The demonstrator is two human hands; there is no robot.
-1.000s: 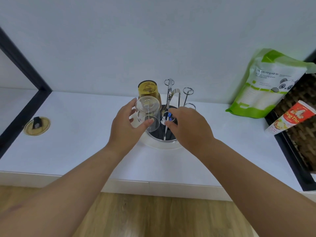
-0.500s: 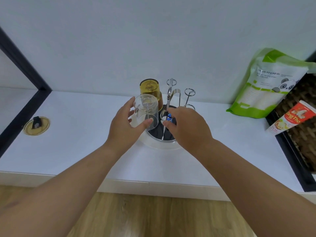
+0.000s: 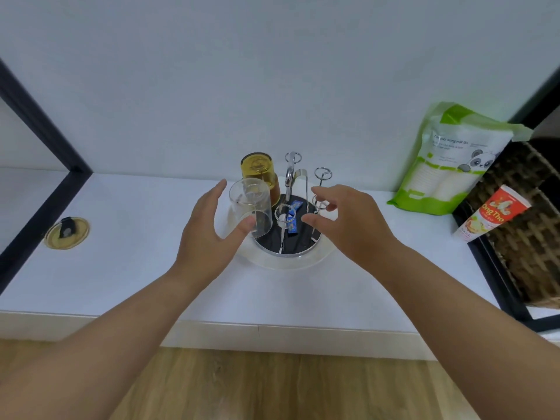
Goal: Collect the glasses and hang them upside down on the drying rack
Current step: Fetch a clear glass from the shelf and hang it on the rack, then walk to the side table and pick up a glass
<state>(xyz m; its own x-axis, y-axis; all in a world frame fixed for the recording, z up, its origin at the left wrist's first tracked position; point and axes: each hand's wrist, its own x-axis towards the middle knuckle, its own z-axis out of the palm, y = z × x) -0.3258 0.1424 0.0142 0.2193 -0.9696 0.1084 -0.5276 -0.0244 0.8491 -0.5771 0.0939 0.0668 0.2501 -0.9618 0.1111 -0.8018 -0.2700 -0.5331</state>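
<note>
A round drying rack (image 3: pixel 288 256) with chrome wire prongs stands on the white counter. A clear glass (image 3: pixel 251 207) hangs upside down on its front-left prong. Behind it an amber glass (image 3: pixel 260 174) hangs upside down too. My left hand (image 3: pixel 209 237) is open just left of the clear glass, thumb tip near its rim, fingers spread off it. My right hand (image 3: pixel 348 225) hovers open over the right side of the rack, holding nothing. Several prongs (image 3: pixel 321 174) stand bare.
A small blue packet (image 3: pixel 293 221) lies on the rack's dark base. A green-and-white pouch (image 3: pixel 454 165) leans on the wall at right, next to a red-and-white tube (image 3: pixel 491 213) and a wicker basket (image 3: pixel 527 237). A round amber lid (image 3: pixel 67 232) lies at left.
My left hand has let go of the clear glass, which now hangs on the prong. Both hands have opened and drawn back from the rack.
</note>
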